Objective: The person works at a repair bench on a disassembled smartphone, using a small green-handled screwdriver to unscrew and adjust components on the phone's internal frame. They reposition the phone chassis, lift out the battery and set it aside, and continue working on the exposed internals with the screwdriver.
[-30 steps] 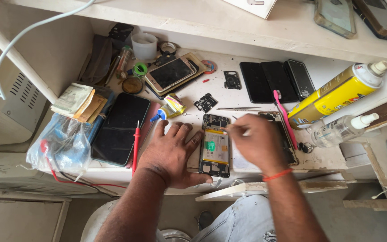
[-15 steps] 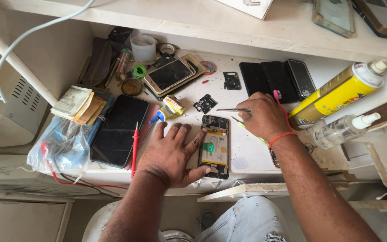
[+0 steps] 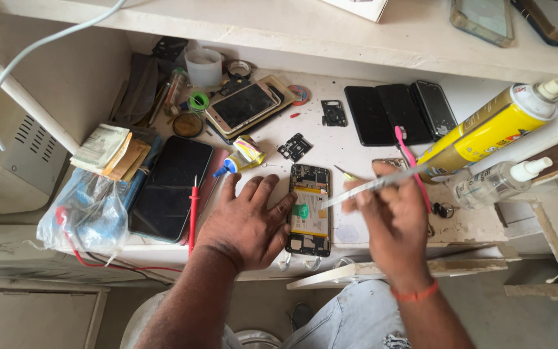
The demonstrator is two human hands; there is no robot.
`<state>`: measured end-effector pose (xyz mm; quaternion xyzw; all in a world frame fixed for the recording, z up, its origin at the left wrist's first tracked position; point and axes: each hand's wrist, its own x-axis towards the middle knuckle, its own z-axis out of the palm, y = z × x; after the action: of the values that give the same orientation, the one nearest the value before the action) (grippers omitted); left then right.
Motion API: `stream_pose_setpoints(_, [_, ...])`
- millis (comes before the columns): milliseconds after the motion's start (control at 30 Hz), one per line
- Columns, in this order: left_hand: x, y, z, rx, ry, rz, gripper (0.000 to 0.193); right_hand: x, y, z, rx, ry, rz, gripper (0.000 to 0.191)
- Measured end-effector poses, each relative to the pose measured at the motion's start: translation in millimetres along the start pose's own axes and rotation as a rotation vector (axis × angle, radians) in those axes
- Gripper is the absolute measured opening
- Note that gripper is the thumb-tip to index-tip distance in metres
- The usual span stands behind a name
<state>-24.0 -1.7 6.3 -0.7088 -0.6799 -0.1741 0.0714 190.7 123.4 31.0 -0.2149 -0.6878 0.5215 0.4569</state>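
With its back cover already off and battery and boards exposed, the opened phone point(image 3: 309, 210) lies on the white bench point(image 3: 350, 145), steadied by the flat, spread left hand point(image 3: 248, 223), while the right hand point(image 3: 392, 216) pinches metal tweezers point(image 3: 369, 186) toward it, reassembly undone.

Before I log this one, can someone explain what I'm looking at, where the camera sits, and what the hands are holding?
There is no machine here: a person works with two bare hands, and the one camera, worn on their head, looks down on a white workbench. The left hand lies flat, pressing beside an opened phone with its back off and insides showing. The right hand has a grip on metal tweezers pointing toward that phone. Around them lie other phones, a dark tablet, a red probe, a yellow spray can, a clear bottle and a pink toothbrush.
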Motion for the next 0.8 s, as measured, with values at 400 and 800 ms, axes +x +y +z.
stream_pose_setpoints(400, [1.9,1.2,0.0,0.055,-0.018,-0.029,0.071,-60.4,-12.1,-0.3,-0.331,-0.037,-0.09,0.021])
stream_pose_setpoints(800, [1.4,1.3,-1.6,0.045,-0.048,-0.053,0.069,-72.2,-3.0,3.4,-0.431,-0.057,-0.244,0.023])
